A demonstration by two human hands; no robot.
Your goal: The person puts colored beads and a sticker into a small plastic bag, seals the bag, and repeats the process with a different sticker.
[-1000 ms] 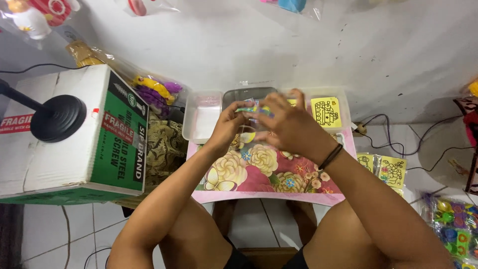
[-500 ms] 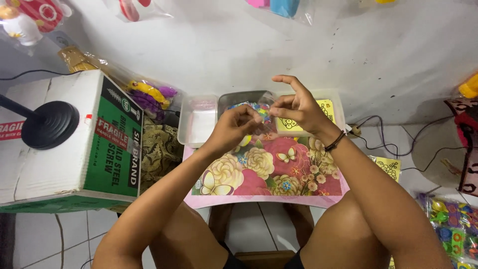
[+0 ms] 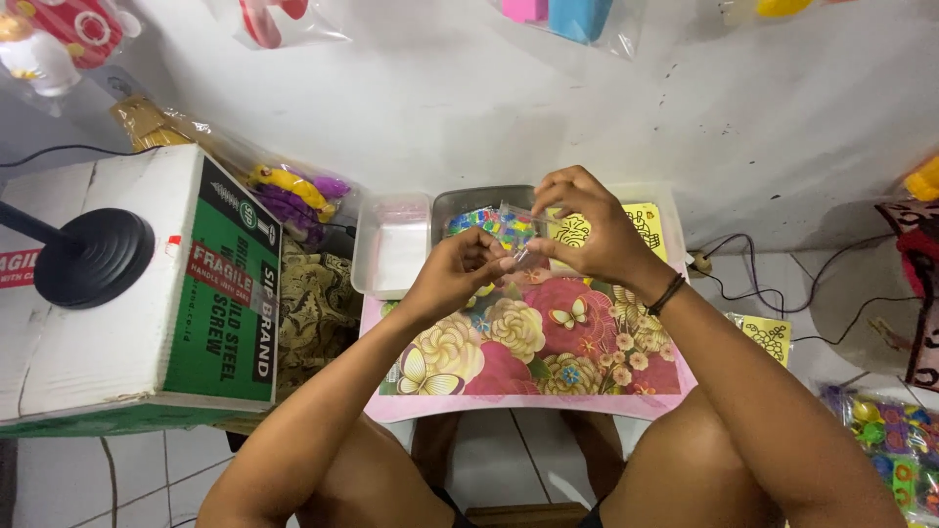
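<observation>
Left hand [image 3: 458, 274]: pinching the near edge of the small clear bag [image 3: 515, 233].
Right hand [image 3: 587, 227]: pinching its far top; earlier spread fingers now closed.
Bag: above the floral tray [image 3: 528, 342], before the grey container [image 3: 469, 200].

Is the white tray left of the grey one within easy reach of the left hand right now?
Probably yes. The left hand is just beside the white tray with nothing between them, but its fingers are pinching the small clear bag together with the right hand.

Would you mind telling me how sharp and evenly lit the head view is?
Head view: light is soft and even; the left hand and right hand are slightly blurred around a small clear bag; wide-angle bending shows at the cardboard box.
</observation>
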